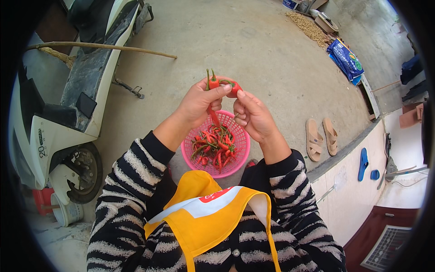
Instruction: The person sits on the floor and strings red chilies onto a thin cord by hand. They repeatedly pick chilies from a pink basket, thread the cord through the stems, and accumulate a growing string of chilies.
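Observation:
My left hand (198, 102) is closed around red chili peppers (213, 83), their green stems pointing up past the fingers and a red tip hanging below the fist. Another red chili pepper (236, 89) lies between my two hands. Its green stem is at my left thumb, and the thumb and forefinger of my right hand (254, 114) pinch its body. A thin stem shows at the curled lower fingers of that hand. Beneath both hands a pink plastic basket (247, 142) stands on the floor, holding many red chilies (217, 146), some darker and greenish.
A white scooter (105, 88) stands at left, with a wooden stick (136, 49) across it. At right, beige slippers (314, 140) rest on the concrete floor (238, 40) near a tiled step (350, 183). Blue packaging (345, 61) and a peanut-like pile (307, 28) lie farther off.

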Action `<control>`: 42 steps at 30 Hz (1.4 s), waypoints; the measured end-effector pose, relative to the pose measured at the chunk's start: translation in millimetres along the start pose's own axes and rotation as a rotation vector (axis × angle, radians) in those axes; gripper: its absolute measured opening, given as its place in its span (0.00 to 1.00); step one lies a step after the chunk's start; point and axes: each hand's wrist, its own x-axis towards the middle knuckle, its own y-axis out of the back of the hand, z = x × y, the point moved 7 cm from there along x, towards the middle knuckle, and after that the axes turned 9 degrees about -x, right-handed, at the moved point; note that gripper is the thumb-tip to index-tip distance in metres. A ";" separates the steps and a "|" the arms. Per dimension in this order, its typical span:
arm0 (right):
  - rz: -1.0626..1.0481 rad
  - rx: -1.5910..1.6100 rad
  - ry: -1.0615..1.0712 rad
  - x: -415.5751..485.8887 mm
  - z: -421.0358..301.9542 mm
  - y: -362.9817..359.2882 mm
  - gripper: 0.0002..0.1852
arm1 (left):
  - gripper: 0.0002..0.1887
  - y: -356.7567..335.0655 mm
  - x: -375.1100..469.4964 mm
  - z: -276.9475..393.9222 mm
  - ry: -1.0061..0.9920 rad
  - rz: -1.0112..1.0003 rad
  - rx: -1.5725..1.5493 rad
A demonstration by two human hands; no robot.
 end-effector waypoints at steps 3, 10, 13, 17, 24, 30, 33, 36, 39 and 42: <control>-0.008 -0.008 0.006 -1.0 -0.5 -0.4 0.16 | 0.11 0.7 0.8 -1.0 -0.005 0.031 -0.007; -0.065 0.092 -0.032 -4.4 5.0 -9.0 0.17 | 0.12 -2.7 -0.8 -7.7 0.007 0.035 -0.029; -0.058 0.149 -0.007 -4.5 3.3 -9.3 0.16 | 0.13 -8.6 -1.2 -6.4 -0.020 -0.048 0.013; -0.037 0.097 -0.006 -3.8 3.5 -5.9 0.15 | 0.14 -5.1 -0.5 -4.9 -0.038 -0.023 0.028; 0.098 -0.267 0.105 -5.1 -9.9 12.9 0.16 | 0.13 3.0 2.5 11.6 -0.139 0.037 -0.016; 0.107 -0.337 0.272 -12.0 -26.1 12.2 0.14 | 0.12 -0.9 0.6 6.4 -0.085 0.021 0.036; 0.137 -0.381 0.285 -14.5 -30.0 10.6 0.13 | 0.11 -1.6 -0.3 2.9 -0.061 0.030 0.056; 0.219 -0.463 0.303 -17.5 -34.5 12.0 0.12 | 0.10 -1.5 -0.3 1.2 -0.046 0.047 0.097; 0.266 -0.498 0.333 -19.6 -37.2 12.1 0.12 | 0.10 -2.7 -1.3 0.0 -0.030 0.041 0.119; 0.268 -0.501 0.352 -19.5 -37.1 11.3 0.12 | 0.10 -4.1 -1.7 -0.4 -0.025 0.025 0.116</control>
